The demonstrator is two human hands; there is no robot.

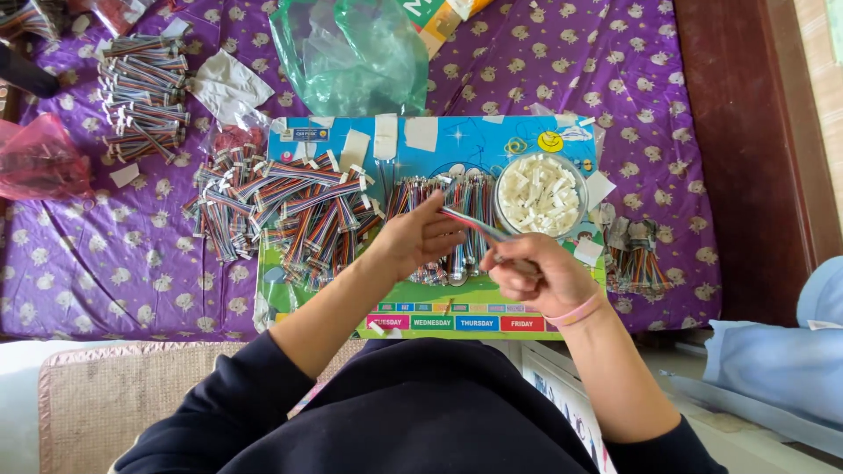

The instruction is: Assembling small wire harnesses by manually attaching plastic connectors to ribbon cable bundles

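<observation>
Both hands shared one grip on a thin multicoloured ribbon cable [470,224]: the left hand [413,241] pinched its upper end between fingertips, and the right hand [536,276], closed into a loose fist with a pink band at the wrist, clasped the lower end. The cable was a flat strip of striped wires, held slanting just above a colourful board [457,309], between the two hands.

At the far left lay a red plastic bag [39,158], and beside it a stack of bundled cables [145,96] near a crumpled white paper [230,86]. Further right, a loose heap of ribbon cables [281,211] with white ends spread across the board's left edge. A green plastic bag [351,53] sat beyond the board. Under the hands, a row of cables [461,195] lay side by side. Just right of them stood a clear round bowl [502,180] filled with small white connectors [540,195]. A small cluster of cables [637,254] rested past the board's right edge.

Everything lay on a bed covered with a purple patterned sheet [105,272], edged on the right by a dark wooden frame [746,132]. Pale blue fabric [781,360] showed at the lower right.
</observation>
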